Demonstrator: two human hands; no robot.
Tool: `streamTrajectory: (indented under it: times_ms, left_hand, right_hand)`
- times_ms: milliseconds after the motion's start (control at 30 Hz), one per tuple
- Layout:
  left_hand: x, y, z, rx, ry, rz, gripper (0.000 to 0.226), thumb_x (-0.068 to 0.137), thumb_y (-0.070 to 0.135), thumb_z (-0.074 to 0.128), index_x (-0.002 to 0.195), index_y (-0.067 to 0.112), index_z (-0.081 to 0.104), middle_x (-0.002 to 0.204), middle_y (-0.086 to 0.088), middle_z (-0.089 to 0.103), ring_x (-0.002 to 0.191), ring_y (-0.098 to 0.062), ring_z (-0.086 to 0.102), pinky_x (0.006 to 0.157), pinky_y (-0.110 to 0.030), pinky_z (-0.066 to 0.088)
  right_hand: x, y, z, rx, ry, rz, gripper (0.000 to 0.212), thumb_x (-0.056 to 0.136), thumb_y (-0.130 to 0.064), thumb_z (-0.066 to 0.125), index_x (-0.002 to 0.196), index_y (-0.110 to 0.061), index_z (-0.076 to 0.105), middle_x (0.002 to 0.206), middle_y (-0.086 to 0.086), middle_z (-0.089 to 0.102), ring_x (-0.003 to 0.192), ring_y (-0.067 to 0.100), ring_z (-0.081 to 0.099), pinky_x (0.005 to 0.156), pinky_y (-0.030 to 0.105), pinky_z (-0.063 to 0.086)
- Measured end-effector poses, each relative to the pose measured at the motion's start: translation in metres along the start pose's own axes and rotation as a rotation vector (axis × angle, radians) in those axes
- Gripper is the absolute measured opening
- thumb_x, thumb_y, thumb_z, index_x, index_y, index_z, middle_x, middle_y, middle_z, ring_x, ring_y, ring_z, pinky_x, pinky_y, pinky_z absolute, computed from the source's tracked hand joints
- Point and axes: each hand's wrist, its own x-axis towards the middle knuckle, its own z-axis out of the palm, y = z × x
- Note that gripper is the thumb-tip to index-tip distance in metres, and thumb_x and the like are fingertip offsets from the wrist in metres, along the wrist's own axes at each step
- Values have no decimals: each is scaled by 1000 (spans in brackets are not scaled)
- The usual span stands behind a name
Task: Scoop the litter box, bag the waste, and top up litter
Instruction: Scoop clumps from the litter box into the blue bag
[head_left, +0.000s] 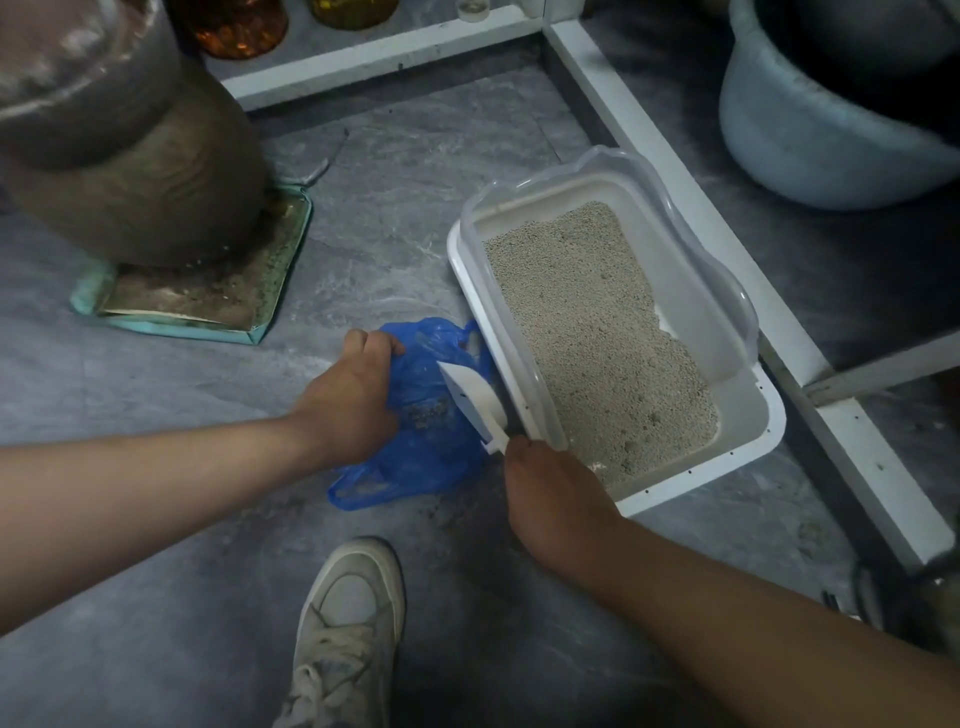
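A white litter box (748, 441) with a clear raised rim sits on the grey floor, filled with pale grey litter (597, 332). Just left of it lies a blue plastic bag (421, 452) with dark clumps inside. My left hand (353, 395) grips the bag's upper edge and holds it apart. My right hand (545, 488) holds the handle of a white scoop (472, 400), whose blade is tilted over the bag's mouth, close to the box's left wall.
A large brown clay jar (140, 171) stands on a teal-edged mat (208, 306) at the left. A pale blue tub (810, 130) is at the upper right. White frame bars (675, 171) run behind and right of the box. My white shoe (348, 629) is below.
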Motion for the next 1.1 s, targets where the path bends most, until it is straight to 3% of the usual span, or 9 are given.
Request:
streamTrajectory:
  times_ms: [167,333,467,533,600,767,900,967,1100]
  left_hand:
    - [1,2,-1,2,-7,-9,60,78,6,65,130,21,39,124,-1,34,90,-24,57,75,-36,46]
    - [3,9,-2,-24,-26,-15,57,77,9,65,127,22,40,123,1,34,93,-24,56,79,-37,47]
    - [5,16,-1,-20,-51,-43,55,79,17,66,126,24,40,121,4,34,95,-22,56,85,-40,51]
    - [7,21,1,-29,-53,-50,54,82,23,67,128,24,40,119,7,32,96,-22,56,86,-40,50]
    - [9,26,2,-45,-47,-55,53,84,30,68,129,24,41,118,7,31,93,-22,57,83,-39,50]
    - [15,35,6,-37,-36,-53,51,88,48,63,128,23,44,125,3,37,97,-22,55,89,-43,52]
    - [21,40,8,-29,-37,-41,54,84,58,62,123,23,47,120,5,37,105,-22,54,96,-43,48]
    - [23,44,10,-26,-37,-46,54,83,62,61,120,24,49,120,4,40,107,-21,54,98,-43,47]
    - [26,56,12,-22,-46,-75,68,79,78,52,119,23,50,126,2,42,108,-24,56,99,-46,47]
  right_hand:
    - [1,5,-5,70,7,-8,20,101,-12,45,118,-9,56,111,11,69,102,29,69,83,36,53]
    - [-1,8,-38,254,93,59,19,102,-31,43,97,-15,52,95,12,64,86,30,65,68,32,46]
    - [0,20,-79,362,224,103,29,100,-32,47,76,-16,41,70,-3,49,62,22,49,50,31,29]
    - [6,41,-95,441,289,172,31,98,-32,49,72,-16,45,68,1,54,60,21,55,51,33,43]
    - [10,69,-105,492,282,281,25,98,-31,49,80,-15,58,75,8,65,61,29,66,57,44,58]
    - [1,133,-97,701,91,677,23,99,-21,50,92,-2,62,63,19,68,45,32,62,48,37,54]
    - [-6,159,-93,546,53,753,19,95,-18,48,91,-2,59,66,23,69,46,35,66,50,49,59]
    - [-6,163,-99,389,85,703,23,96,-19,48,90,-1,61,72,21,69,47,34,68,49,44,60]
    - [-8,164,-104,-95,112,591,25,99,-24,46,111,-9,62,107,18,65,88,35,64,69,32,44]
